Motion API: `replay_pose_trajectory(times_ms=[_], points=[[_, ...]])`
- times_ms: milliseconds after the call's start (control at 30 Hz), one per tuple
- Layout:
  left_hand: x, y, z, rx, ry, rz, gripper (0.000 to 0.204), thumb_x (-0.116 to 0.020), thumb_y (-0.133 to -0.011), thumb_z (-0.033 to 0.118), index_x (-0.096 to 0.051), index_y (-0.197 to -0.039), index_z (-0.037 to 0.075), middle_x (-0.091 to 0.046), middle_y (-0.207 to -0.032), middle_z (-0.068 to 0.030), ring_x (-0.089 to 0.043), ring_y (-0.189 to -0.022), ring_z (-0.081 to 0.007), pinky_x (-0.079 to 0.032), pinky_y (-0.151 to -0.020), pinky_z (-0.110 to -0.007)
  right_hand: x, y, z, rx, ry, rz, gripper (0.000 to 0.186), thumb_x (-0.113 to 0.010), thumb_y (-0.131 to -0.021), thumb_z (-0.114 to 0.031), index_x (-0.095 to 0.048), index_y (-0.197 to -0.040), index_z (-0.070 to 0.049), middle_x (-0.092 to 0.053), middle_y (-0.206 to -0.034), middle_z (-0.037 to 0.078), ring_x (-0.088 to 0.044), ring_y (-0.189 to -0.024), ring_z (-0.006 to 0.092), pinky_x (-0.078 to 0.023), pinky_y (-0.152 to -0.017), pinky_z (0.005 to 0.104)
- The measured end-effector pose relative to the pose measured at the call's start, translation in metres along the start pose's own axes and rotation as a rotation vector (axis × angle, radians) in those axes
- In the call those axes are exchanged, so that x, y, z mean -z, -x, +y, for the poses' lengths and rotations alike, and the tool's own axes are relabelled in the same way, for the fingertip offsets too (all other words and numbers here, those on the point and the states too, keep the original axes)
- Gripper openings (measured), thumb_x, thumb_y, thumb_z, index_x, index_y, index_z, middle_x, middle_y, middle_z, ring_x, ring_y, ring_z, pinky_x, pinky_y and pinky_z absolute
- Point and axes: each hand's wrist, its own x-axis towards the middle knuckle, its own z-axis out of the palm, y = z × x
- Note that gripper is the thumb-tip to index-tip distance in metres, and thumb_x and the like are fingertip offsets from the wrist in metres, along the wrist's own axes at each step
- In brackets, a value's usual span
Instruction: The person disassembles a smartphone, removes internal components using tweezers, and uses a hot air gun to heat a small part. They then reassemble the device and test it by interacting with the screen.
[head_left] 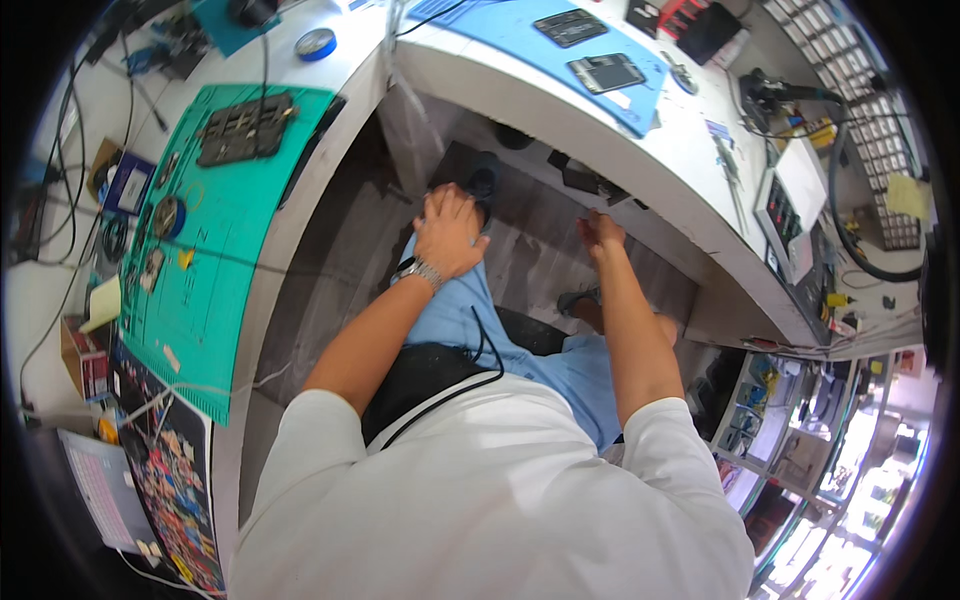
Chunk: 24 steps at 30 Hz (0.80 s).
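My left hand (450, 237) lies flat on my left knee, over the light blue shorts (450, 305), with its fingers stretched out. A metal-band wristwatch (421, 271) circles that wrist. Held above the floor near the underside of the desk, my right hand (603, 236) has its fingers curled in. Whether anything is inside them is hidden. Closest beyond it are some dark objects (578, 174) under the desk edge, too dim to name. On the blue mat (520, 35) ahead lie two dark, flat devices, a farther one (570, 28) and a nearer one (607, 72).
At left, a green work mat (222, 290) bears a dark fixture (245, 130) and small parts. A laptop (100, 480) sits at lower left. Tweezers (730, 175) and a white-topped box (797, 205) are on the right desk. Cables cross the left side. Shelves (790, 450) stand at right.
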Motion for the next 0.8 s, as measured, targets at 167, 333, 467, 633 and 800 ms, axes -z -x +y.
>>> replay_pose_trajectory(times_ms=[167, 333, 467, 633, 800], points=[[0.0, -0.01, 0.012, -0.056, 0.03, 0.019, 0.09, -0.07, -0.093, 0.057, -0.042, -0.168, 0.018, -0.021, -0.181, -0.0155, -0.024, -0.159, -0.0529, -0.035, -0.121, -0.07, 0.015, -0.008, 0.009, 0.24, 0.524, -0.089, 0.019, -0.056, -0.097, -0.003, -0.075, -0.099, 0.001, -0.074, -0.088, 0.01, -0.066, -0.072, 0.0186, -0.05, -0.062, 0.0355], [0.009, -0.023, -0.001, 0.049, 0.111, -0.06, 0.097, -0.074, -0.088, 0.061, -0.042, -0.167, 0.016, -0.021, -0.179, -0.0217, -0.041, -0.151, -0.054, -0.045, -0.117, -0.062, -0.007, 0.103, 0.006, 0.239, 0.644, -0.489, 0.023, -0.075, -0.096, -0.008, -0.076, -0.117, 0.001, -0.077, -0.099, 0.006, -0.072, -0.09, 0.0167, -0.056, -0.078, 0.0325], [0.013, -0.074, -0.006, 0.254, 0.247, -0.146, 0.09, -0.078, -0.086, 0.06, -0.054, -0.158, 0.012, -0.054, -0.155, -0.028, -0.063, -0.131, -0.0495, -0.054, -0.108, -0.052, -0.02, 0.187, -0.083, 0.372, 0.755, -0.761, 0.025, -0.074, -0.103, -0.019, -0.076, -0.119, 0.0, -0.079, -0.101, 0.011, -0.075, -0.094, 0.0182, -0.06, -0.085, 0.035], [-0.021, -0.143, -0.025, 0.219, 0.35, -0.19, 0.068, -0.075, -0.088, 0.055, -0.074, -0.132, 0.002, -0.076, -0.117, -0.0325, -0.073, -0.118, -0.0444, -0.057, -0.104, -0.047, -0.027, 0.203, -0.172, 0.644, 0.727, -0.909, 0.018, -0.072, -0.104, -0.015, -0.075, -0.116, -0.002, -0.077, -0.105, 0.015, -0.076, -0.095, 0.028, -0.06, -0.086, 0.0384], [-0.014, -0.177, 0.0, 0.194, 0.169, -0.133, 0.057, -0.072, -0.092, 0.054, -0.08, -0.11, 0.0, -0.08, -0.104, -0.027, -0.075, -0.111, -0.0447, -0.059, -0.097, -0.05, -0.036, 0.194, -0.218, 0.758, 0.681, -0.922, 0.013, -0.071, -0.103, -0.012, -0.075, -0.112, -0.003, -0.074, -0.101, 0.014, -0.073, -0.094, 0.0346, -0.059, -0.085, 0.0413]])
